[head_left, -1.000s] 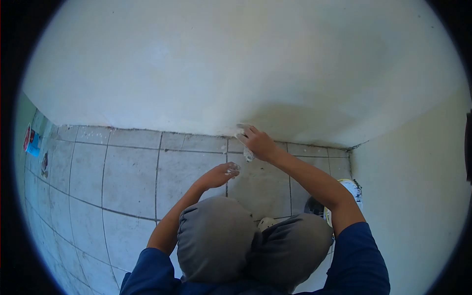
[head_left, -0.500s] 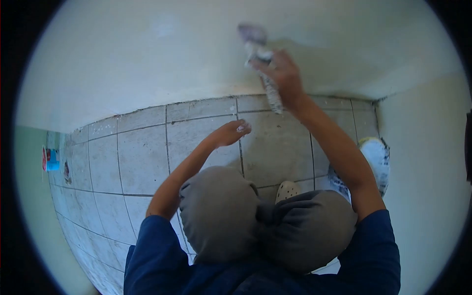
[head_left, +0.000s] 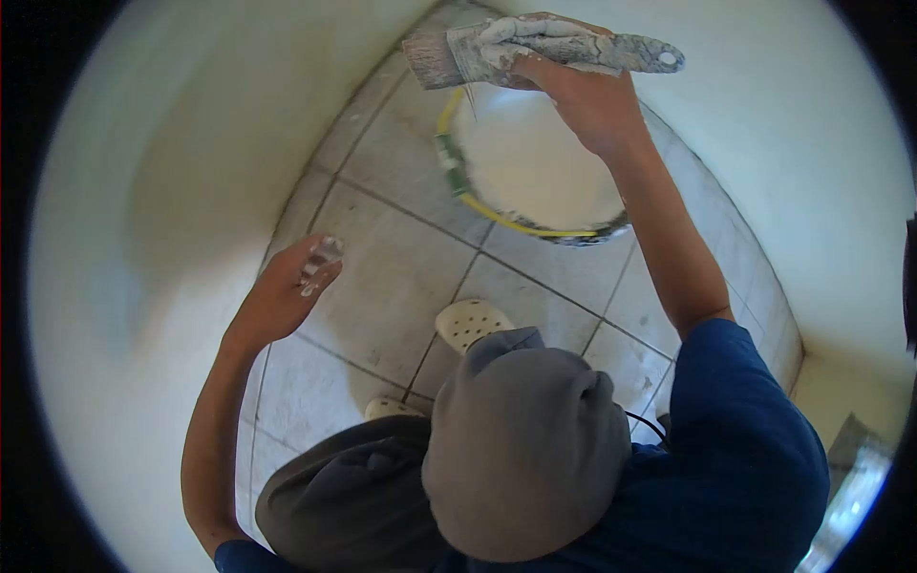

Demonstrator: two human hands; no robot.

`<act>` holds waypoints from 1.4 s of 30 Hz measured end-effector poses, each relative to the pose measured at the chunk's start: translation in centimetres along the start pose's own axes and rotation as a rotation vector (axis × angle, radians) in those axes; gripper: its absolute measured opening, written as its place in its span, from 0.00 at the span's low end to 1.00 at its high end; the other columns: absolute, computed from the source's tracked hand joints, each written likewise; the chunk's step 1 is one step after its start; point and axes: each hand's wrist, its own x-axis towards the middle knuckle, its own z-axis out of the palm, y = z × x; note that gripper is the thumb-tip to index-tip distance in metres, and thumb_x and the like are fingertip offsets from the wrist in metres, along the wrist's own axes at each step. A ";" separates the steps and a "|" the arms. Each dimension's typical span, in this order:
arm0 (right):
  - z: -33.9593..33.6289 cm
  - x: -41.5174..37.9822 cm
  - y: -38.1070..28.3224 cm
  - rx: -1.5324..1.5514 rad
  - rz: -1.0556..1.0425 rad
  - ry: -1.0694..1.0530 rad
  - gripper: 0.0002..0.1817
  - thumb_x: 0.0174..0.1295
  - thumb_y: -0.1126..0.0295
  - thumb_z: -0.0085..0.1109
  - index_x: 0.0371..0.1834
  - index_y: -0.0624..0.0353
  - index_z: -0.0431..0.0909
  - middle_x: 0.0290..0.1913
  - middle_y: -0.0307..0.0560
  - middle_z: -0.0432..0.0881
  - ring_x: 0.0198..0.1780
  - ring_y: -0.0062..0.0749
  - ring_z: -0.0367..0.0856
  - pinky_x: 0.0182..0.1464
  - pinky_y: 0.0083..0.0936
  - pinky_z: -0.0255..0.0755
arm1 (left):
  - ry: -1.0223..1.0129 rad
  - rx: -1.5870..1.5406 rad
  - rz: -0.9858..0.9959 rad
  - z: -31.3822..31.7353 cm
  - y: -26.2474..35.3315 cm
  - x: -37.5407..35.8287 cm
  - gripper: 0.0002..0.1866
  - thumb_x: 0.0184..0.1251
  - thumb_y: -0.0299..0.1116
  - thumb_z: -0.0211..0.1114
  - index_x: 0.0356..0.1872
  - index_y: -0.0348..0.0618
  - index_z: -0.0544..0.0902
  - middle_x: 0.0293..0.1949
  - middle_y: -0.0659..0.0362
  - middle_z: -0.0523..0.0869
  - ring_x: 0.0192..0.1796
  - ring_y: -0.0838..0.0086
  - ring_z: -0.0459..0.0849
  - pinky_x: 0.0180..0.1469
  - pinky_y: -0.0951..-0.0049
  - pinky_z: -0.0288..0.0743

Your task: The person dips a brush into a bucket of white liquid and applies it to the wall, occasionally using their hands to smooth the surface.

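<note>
My right hand (head_left: 564, 72) grips a wide paintbrush (head_left: 659, 55) whose handle and ferrule are caked in white. Its bristles (head_left: 432, 61) point left, beyond the rim of a round bucket (head_left: 521, 227), and a thin white strand hangs below the brush. White paint (head_left: 544, 167) fills the part of the bucket that I can see. My left hand (head_left: 291, 282) is held beside the left wall, loosely curled with the thumb apart from the fingers. It holds nothing, and white paint is smeared over its fingers.
Pale walls rise on the left (head_left: 191, 191) and right (head_left: 764, 124), meeting near the top. Grey tiles (head_left: 382, 258) cover the floor. My cream clog (head_left: 468, 323) stands below the bucket, with the other partly hidden by my leg. A shiny object (head_left: 850, 501) shows at lower right.
My view has turned right, toward the corner with the bucket. The brush has left the wall and is now over the bucket's edge, lying sideways. My left hand remains without an object.
</note>
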 end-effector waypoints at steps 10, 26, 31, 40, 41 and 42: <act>-2.6 -5.5 9.2 0.010 0.360 -0.165 0.10 0.52 0.73 0.59 0.38 0.60 0.80 0.35 0.40 0.82 0.37 0.23 0.78 0.41 0.22 0.72 | 0.412 0.188 0.668 7.2 7.4 11.1 0.14 0.50 0.25 0.64 0.40 0.42 0.75 0.42 0.53 0.76 0.47 0.60 0.75 0.47 0.64 0.68; 3.1 -6.1 14.9 -0.034 0.373 -0.436 0.17 0.50 0.72 0.62 0.45 0.61 0.76 0.39 0.48 0.80 0.41 0.38 0.80 0.45 0.29 0.73 | 0.436 0.400 0.688 7.6 5.0 12.8 0.18 0.48 0.29 0.67 0.43 0.46 0.76 0.49 0.55 0.73 0.52 0.59 0.72 0.52 0.58 0.64; -0.4 -5.8 12.9 0.673 1.013 -0.350 0.13 0.53 0.75 0.59 0.43 0.58 0.75 0.41 0.43 0.80 0.41 0.31 0.79 0.44 0.28 0.74 | 0.451 0.396 0.635 6.9 4.2 12.2 0.18 0.49 0.28 0.66 0.43 0.46 0.75 0.49 0.54 0.73 0.53 0.58 0.72 0.53 0.58 0.64; -3.3 -6.9 11.4 0.988 1.048 -0.050 0.15 0.56 0.77 0.53 0.48 0.62 0.71 0.46 0.46 0.77 0.45 0.33 0.77 0.44 0.34 0.75 | 0.490 0.317 0.515 5.1 2.0 9.7 0.16 0.52 0.25 0.63 0.44 0.45 0.75 0.49 0.52 0.73 0.54 0.57 0.71 0.54 0.60 0.66; -3.4 -7.5 12.3 0.973 1.030 -0.028 0.15 0.57 0.75 0.53 0.49 0.61 0.70 0.46 0.46 0.77 0.47 0.33 0.77 0.47 0.34 0.75 | 0.501 0.322 0.491 5.0 1.5 9.2 0.16 0.52 0.25 0.63 0.44 0.45 0.75 0.49 0.52 0.74 0.54 0.57 0.71 0.54 0.61 0.66; -3.2 -7.6 13.0 0.965 1.010 -0.026 0.15 0.58 0.73 0.52 0.49 0.60 0.70 0.47 0.46 0.78 0.48 0.33 0.77 0.49 0.34 0.74 | 0.497 0.292 0.495 5.1 1.2 8.6 0.16 0.52 0.25 0.63 0.44 0.45 0.75 0.48 0.52 0.74 0.53 0.57 0.71 0.54 0.61 0.66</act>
